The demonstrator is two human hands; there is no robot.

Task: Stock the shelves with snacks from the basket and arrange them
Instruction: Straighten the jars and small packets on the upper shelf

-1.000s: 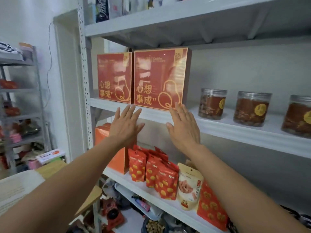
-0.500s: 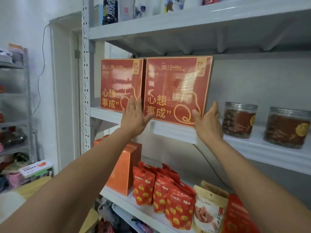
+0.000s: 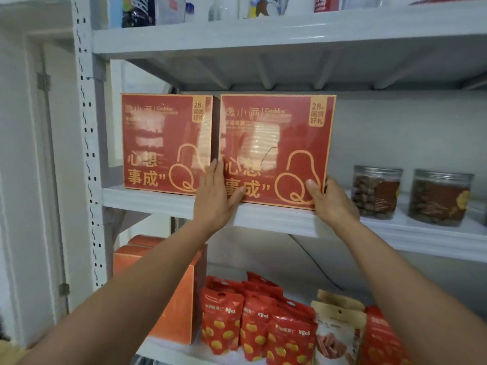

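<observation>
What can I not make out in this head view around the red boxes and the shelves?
All in the head view:
- Fingers of the right hand: hidden behind the right red box.
- Small print on the left red box: blurred, with glare.
- Top-shelf bottles: cut off by the upper edge.
- Red pouches: cut by the lower edge.
- The basket: outside the frame.

Two arms show, both bare. The left forearm (image 3: 131,293) and the right forearm (image 3: 395,280) are uncovered from the lower edge of the view to the wrists. The left hand (image 3: 216,196) and the right hand (image 3: 332,204) are bare as well, with finer detail blurred.
</observation>
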